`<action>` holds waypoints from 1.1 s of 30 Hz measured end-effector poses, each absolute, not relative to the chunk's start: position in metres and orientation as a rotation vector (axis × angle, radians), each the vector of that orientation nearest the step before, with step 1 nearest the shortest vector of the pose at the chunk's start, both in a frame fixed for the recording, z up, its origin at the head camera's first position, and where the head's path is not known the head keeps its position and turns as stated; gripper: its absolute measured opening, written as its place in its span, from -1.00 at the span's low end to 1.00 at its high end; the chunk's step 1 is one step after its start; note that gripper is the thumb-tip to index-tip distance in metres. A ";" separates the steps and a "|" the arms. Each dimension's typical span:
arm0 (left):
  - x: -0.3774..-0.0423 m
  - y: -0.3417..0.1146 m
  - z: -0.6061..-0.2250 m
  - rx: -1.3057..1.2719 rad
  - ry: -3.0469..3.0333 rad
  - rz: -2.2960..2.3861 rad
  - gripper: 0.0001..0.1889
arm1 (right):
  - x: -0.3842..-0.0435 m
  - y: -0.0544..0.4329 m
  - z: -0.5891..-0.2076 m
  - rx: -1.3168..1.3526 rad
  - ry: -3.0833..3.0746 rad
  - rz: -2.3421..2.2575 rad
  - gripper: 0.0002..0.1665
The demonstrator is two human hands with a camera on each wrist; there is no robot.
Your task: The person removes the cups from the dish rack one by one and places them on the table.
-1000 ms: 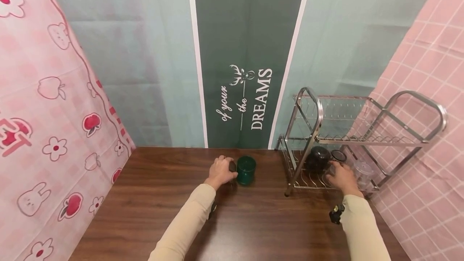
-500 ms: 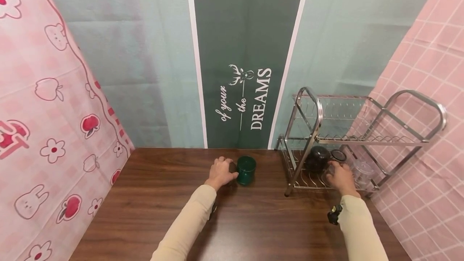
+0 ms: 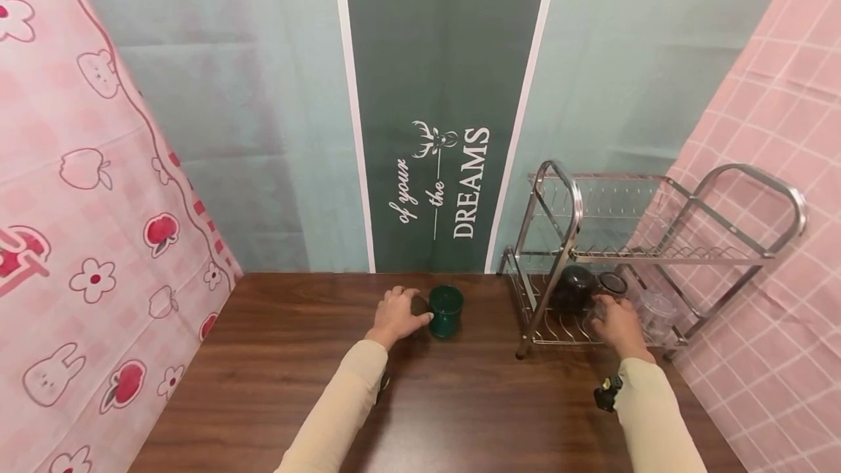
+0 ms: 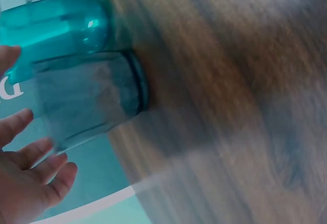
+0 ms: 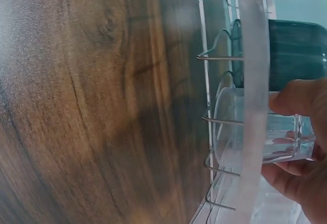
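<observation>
My left hand (image 3: 394, 314) is around the upper part of a dark see-through glass (image 4: 92, 98) standing on the table. In the left wrist view its fingers are spread, with the fingertips right at the glass's rim. A green glass (image 3: 446, 310) stands close on the right of it, near my thumb. At the metal dish rack my right hand (image 3: 619, 323) grips a clear glass (image 5: 281, 137) on the lower tier, thumb on one side and fingers on the other. A dark cup (image 3: 574, 289) sits beside it on the left, and a clear cup (image 3: 659, 312) on the right.
The two-tier dish rack (image 3: 799, 212) stands at the right of the wooden table (image 3: 486, 400), its front rail before the cups. A round dark-rimmed piece (image 3: 613, 283) lies behind my right hand. Curtains hang along the back and both sides.
The head view has shifted slightly. Both hands stay nearly where they were, the left by the dark glass and the right at the clear glass in the rack.
</observation>
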State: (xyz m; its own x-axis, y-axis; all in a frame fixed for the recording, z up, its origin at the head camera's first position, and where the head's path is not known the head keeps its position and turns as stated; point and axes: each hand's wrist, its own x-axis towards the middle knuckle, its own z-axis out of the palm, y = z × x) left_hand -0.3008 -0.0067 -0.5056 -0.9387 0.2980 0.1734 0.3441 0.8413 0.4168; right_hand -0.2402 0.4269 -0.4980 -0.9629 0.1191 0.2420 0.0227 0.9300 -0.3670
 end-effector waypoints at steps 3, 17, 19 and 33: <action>-0.300 -0.011 -0.502 -0.512 -2.887 -0.699 -0.39 | -0.237 0.428 -0.496 -0.131 -2.826 0.560 -0.45; -0.280 -0.010 -0.503 -0.471 -2.772 -0.629 -0.55 | -0.214 0.418 -0.491 -0.111 -2.583 0.551 -0.48; -0.275 -0.009 -0.502 -0.469 -2.761 -0.614 -0.55 | -0.212 0.415 -0.491 -0.080 -2.539 0.544 -0.47; -0.256 -0.002 -0.492 -0.520 -2.753 -0.615 -0.53 | -0.204 0.403 -0.480 -0.029 -2.473 0.579 -0.43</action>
